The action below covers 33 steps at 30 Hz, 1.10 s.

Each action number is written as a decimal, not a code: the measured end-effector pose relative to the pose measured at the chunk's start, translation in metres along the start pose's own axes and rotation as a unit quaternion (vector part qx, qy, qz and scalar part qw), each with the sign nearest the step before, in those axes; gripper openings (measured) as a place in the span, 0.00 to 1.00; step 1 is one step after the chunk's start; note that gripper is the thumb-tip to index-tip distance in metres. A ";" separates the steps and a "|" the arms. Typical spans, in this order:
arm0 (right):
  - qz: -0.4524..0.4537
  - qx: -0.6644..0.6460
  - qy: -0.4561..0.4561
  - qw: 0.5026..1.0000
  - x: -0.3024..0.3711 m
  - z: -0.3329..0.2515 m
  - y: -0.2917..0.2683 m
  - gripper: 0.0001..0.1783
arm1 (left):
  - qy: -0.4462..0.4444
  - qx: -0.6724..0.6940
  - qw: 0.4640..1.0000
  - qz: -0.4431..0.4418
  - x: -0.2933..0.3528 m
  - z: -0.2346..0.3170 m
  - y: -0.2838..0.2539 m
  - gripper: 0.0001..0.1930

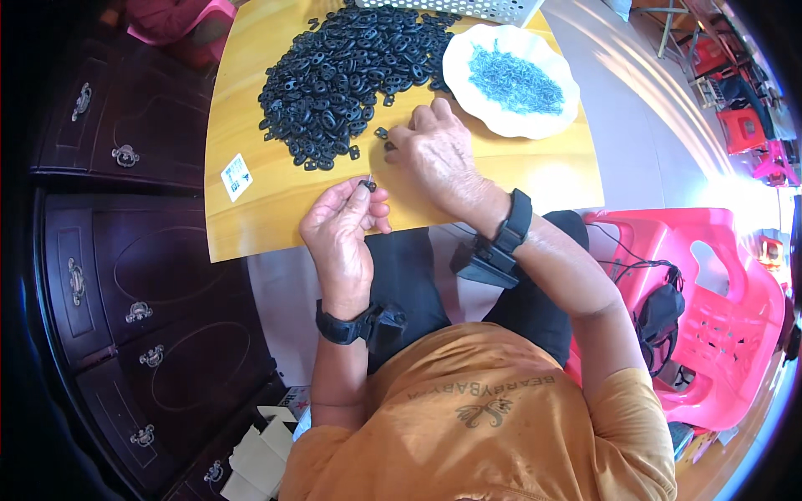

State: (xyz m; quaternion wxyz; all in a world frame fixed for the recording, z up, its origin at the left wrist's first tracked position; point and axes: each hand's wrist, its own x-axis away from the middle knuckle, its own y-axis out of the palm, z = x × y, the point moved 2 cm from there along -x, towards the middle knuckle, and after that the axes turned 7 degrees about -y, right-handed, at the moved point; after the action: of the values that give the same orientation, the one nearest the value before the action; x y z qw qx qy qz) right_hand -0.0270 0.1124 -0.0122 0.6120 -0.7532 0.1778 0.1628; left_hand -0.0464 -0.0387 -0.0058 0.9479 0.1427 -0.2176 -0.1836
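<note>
Over the near edge of the wooden table [294, 219], my left hand [341, 221] is closed, pinching a small black plastic piece [367, 185] between thumb and fingers. A thin metallic pin or screw [370, 177] stands up from that piece. My right hand [436, 150] is to the right and a little farther over the table, its fingers curled together. At its fingertips is another small dark piece [390, 146], partly covered by the fingers. Beyond both hands spreads a large heap of black plastic pieces [347, 79], oval and with holes.
A white scalloped dish [547, 123] of thin bluish metallic pieces stands at the table's right. Behind it is a perforated grey-white basket [501, 10]. A white label [236, 177] lies at the left. Dark cabinets [167, 275] flank the left; a pink plastic chair [710, 334] is at my right.
</note>
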 end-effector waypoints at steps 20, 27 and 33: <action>-0.015 -0.636 0.217 0.740 0.047 0.025 -0.036 0.18 | 0.005 0.002 0.998 -0.070 0.011 0.004 0.029 0.08; -0.029 -0.705 0.271 0.654 0.049 0.024 -0.045 0.13 | 0.009 -0.010 0.998 -0.068 0.011 0.004 0.034 0.08; -0.055 -0.728 0.276 0.625 0.048 0.023 -0.045 0.14 | 0.011 -0.010 0.998 -0.063 0.011 0.006 0.035 0.08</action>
State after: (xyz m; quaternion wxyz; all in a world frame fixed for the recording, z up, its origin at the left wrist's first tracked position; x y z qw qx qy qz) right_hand 0.0358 0.1402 0.0005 -0.2057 -0.9711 0.1207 -0.0104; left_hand -0.0298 -0.0136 0.0159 0.9381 0.1490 -0.1961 -0.2435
